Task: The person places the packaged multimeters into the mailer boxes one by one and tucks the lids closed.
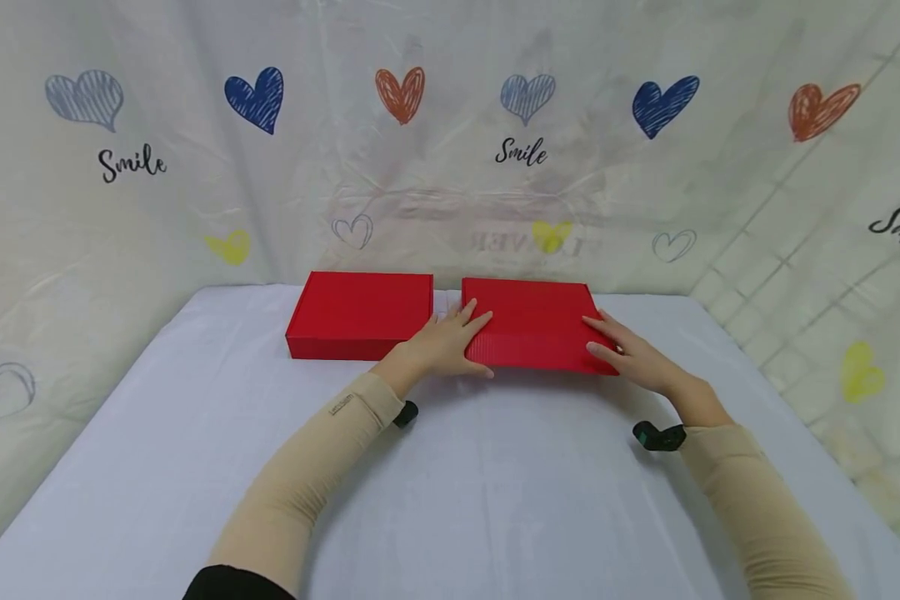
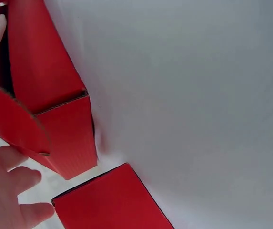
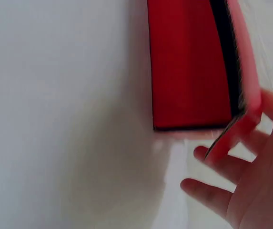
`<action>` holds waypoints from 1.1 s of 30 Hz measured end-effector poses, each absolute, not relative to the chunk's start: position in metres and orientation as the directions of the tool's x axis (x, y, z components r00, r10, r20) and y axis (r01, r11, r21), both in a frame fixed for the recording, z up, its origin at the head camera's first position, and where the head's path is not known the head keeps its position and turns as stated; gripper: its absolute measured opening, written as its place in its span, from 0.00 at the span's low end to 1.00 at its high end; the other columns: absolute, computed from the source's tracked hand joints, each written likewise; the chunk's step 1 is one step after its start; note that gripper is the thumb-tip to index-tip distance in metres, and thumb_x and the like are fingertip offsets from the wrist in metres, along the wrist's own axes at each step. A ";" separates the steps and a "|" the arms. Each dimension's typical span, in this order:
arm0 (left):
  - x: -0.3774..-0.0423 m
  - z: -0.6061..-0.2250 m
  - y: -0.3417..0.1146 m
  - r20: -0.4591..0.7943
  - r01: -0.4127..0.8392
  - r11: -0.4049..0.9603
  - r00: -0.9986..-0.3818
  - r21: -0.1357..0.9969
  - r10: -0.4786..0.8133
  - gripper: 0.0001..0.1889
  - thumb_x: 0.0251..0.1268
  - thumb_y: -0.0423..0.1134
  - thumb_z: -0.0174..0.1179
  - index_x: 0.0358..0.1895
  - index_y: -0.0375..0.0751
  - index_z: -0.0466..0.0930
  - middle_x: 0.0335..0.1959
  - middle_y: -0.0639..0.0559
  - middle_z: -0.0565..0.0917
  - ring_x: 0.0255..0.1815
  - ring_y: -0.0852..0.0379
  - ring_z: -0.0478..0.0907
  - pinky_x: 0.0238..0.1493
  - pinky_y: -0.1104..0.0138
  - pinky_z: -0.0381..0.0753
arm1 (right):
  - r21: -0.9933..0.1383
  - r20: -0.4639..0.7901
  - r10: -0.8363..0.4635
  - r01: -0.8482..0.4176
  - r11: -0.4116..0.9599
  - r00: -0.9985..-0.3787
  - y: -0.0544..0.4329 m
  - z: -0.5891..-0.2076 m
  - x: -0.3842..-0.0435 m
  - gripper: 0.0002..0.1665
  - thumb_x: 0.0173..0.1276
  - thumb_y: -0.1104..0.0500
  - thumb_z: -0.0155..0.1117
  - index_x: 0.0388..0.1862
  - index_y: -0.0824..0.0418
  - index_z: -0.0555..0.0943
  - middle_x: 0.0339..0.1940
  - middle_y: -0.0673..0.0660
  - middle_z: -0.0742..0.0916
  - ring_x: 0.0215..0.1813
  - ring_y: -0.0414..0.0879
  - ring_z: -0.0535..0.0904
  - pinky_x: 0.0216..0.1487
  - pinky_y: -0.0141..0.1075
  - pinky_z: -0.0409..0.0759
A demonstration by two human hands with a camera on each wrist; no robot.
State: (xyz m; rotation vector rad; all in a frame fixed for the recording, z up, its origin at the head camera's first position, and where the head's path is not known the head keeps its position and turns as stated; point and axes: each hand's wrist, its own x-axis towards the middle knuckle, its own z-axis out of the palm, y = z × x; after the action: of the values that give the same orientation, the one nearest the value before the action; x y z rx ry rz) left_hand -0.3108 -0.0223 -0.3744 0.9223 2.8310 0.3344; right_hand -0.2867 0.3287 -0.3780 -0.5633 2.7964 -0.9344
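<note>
A red cardboard box (image 1: 532, 321) sits at the back of the table, its lid slightly raised at the front. In the left wrist view a dark gap shows under the lid, and a side flap (image 2: 19, 124) sticks out over the box wall (image 2: 72, 138). My left hand (image 1: 446, 343) spreads its fingers over the box's left edge, thumb near the front gap. At the front right corner my right hand (image 1: 633, 354) touches the lid with extended fingers. In the right wrist view those fingers lie beside a lid flap (image 3: 229, 138); some fingertips are hidden.
A second red box (image 1: 363, 312), closed, stands just left of the first, close to my left fingers. White cloth (image 1: 495, 500) covers the table. Behind hangs a pale curtain (image 1: 450, 167) printed with hearts. Dark wrist cameras (image 1: 658, 436) sit under both wrists.
</note>
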 end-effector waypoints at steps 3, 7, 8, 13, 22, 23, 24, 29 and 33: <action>-0.313 -0.374 -0.022 -0.089 0.580 0.782 -0.787 0.229 0.610 0.56 0.62 0.64 0.67 0.85 0.49 0.45 0.85 0.42 0.41 0.84 0.40 0.37 0.78 0.40 0.47 | -0.587 -0.041 -0.378 -0.283 0.758 -0.925 0.321 -0.382 -0.291 0.47 0.79 0.44 0.57 0.84 0.63 0.50 0.84 0.70 0.42 0.82 0.71 0.39 0.73 0.72 0.47; -0.313 -0.376 -0.020 -0.114 0.589 0.775 -0.774 0.230 0.622 0.55 0.63 0.62 0.67 0.85 0.47 0.44 0.85 0.41 0.41 0.84 0.42 0.37 0.78 0.42 0.46 | -0.575 -0.079 -0.354 -0.248 0.780 -0.932 0.317 -0.387 -0.293 0.52 0.77 0.42 0.60 0.85 0.60 0.45 0.84 0.69 0.38 0.81 0.72 0.38 0.71 0.73 0.51; -0.312 -0.377 -0.020 -0.122 0.591 0.776 -0.772 0.221 0.624 0.55 0.64 0.62 0.67 0.85 0.46 0.43 0.85 0.41 0.40 0.84 0.42 0.38 0.79 0.42 0.45 | -0.573 -0.086 -0.353 -0.244 0.783 -0.931 0.316 -0.388 -0.293 0.53 0.76 0.42 0.61 0.86 0.59 0.44 0.84 0.69 0.37 0.81 0.73 0.38 0.71 0.73 0.52; -0.309 -0.379 -0.019 -0.145 0.593 0.785 -0.773 0.180 0.617 0.56 0.64 0.62 0.67 0.85 0.45 0.41 0.85 0.40 0.39 0.84 0.42 0.38 0.79 0.42 0.45 | -0.549 -0.098 -0.363 -0.254 0.797 -0.927 0.317 -0.389 -0.293 0.54 0.76 0.40 0.61 0.86 0.57 0.43 0.84 0.67 0.36 0.81 0.73 0.38 0.71 0.72 0.54; -0.295 -0.377 -0.004 -0.226 0.574 0.810 -0.778 0.122 0.586 0.61 0.61 0.67 0.66 0.85 0.45 0.36 0.85 0.40 0.34 0.84 0.43 0.33 0.77 0.38 0.43 | -0.505 -0.121 -0.357 -0.253 0.826 -0.926 0.329 -0.389 -0.304 0.56 0.74 0.38 0.62 0.87 0.52 0.42 0.85 0.63 0.38 0.80 0.73 0.41 0.68 0.70 0.63; -0.294 -0.376 -0.003 -0.233 0.571 0.813 -0.781 0.109 0.580 0.61 0.61 0.67 0.65 0.85 0.45 0.36 0.85 0.40 0.34 0.84 0.43 0.33 0.77 0.38 0.43 | -0.510 -0.125 -0.359 -0.250 0.823 -0.925 0.330 -0.389 -0.305 0.57 0.73 0.38 0.63 0.87 0.52 0.42 0.85 0.63 0.38 0.80 0.73 0.41 0.68 0.70 0.64; -0.292 -0.375 -0.002 -0.240 0.568 0.817 -0.783 0.099 0.574 0.61 0.61 0.68 0.65 0.85 0.45 0.36 0.85 0.41 0.34 0.84 0.43 0.33 0.77 0.38 0.43 | -0.513 -0.131 -0.360 -0.248 0.822 -0.924 0.331 -0.389 -0.305 0.57 0.73 0.38 0.63 0.87 0.52 0.43 0.85 0.64 0.38 0.80 0.73 0.41 0.68 0.70 0.64; -0.287 -0.370 0.004 -0.262 0.569 0.818 -0.780 0.083 0.569 0.62 0.60 0.68 0.66 0.85 0.43 0.35 0.85 0.42 0.34 0.84 0.43 0.32 0.78 0.40 0.44 | -0.526 -0.144 -0.372 -0.247 0.814 -0.917 0.333 -0.385 -0.311 0.56 0.72 0.38 0.64 0.87 0.50 0.44 0.85 0.63 0.39 0.80 0.72 0.41 0.70 0.71 0.59; -0.284 -0.371 0.007 -0.265 0.582 0.810 -0.772 0.073 0.578 0.64 0.60 0.69 0.65 0.84 0.40 0.33 0.85 0.42 0.32 0.84 0.42 0.31 0.78 0.41 0.43 | -0.519 -0.136 -0.401 -0.280 0.808 -0.906 0.335 -0.383 -0.317 0.55 0.74 0.41 0.65 0.87 0.51 0.45 0.85 0.63 0.40 0.80 0.73 0.41 0.71 0.72 0.56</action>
State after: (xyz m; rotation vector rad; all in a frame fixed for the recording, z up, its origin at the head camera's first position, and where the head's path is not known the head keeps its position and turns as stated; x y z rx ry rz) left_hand -0.2842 0.0068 -0.3706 0.8910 2.7209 -0.0194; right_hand -0.3170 0.3354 -0.3827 -0.5274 2.7553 -0.7359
